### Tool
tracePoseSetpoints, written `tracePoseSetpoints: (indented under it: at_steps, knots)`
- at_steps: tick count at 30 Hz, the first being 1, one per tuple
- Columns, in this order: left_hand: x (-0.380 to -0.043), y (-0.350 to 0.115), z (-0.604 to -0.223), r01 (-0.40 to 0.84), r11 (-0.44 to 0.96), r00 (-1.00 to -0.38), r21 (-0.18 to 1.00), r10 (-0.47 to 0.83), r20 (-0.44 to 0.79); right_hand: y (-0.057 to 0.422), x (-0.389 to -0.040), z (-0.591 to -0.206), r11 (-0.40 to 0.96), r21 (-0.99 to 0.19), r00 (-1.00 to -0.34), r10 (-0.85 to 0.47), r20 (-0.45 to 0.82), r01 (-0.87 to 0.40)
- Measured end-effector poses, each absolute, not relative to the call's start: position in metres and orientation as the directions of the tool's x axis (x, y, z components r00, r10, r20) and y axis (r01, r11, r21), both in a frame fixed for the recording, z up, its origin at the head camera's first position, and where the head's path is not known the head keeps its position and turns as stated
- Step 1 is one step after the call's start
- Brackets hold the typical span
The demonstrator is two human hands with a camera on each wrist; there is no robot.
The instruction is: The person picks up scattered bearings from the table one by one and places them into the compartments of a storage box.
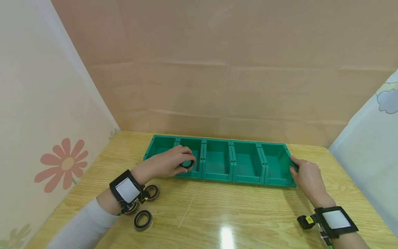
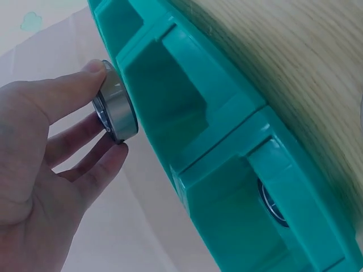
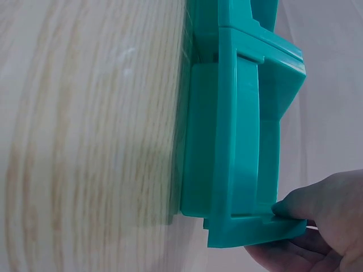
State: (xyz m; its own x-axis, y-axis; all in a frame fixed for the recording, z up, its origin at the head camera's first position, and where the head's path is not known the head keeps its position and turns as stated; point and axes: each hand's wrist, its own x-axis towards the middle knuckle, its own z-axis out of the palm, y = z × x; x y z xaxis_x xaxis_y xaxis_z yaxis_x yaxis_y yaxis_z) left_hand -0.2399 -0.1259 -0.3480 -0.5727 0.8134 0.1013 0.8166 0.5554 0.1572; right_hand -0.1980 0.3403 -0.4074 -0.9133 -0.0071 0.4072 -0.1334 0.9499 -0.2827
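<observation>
My left hand (image 1: 170, 162) pinches a ball bearing (image 2: 120, 107) between thumb and fingers, on edge, by the second compartment from the left of a green bin row (image 1: 217, 175). Inside one compartment in the left wrist view lies another bearing (image 2: 273, 205), partly hidden by the bin's front wall. With thumb inside and fingers outside, my right hand (image 1: 309, 175) grips the end wall (image 3: 258, 231) at the row's right end. On the table left of the row are more bearings, one (image 1: 149, 218) nearest me, one (image 1: 156, 192) beside my left wrist, and one (image 1: 132, 208) partly under that wrist.
The wooden table (image 1: 248, 214) carries everything. A brown covered wall (image 1: 224, 86) rises right behind the bins. Patterned white panels stand at the left (image 1: 68, 121) and right (image 1: 370, 138) sides.
</observation>
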Motion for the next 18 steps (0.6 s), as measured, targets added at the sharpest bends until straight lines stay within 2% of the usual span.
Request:
tracePoseSetpoints:
  at_steps: [18]
  knots:
    - [-0.266, -0.119, -0.356, 0.812, 0.571, -0.584, 0.124, 0.8, 0.138, 0.34, -0.198, -0.407, 0.948, -0.285, -0.91, -0.009, 0.414, -0.139]
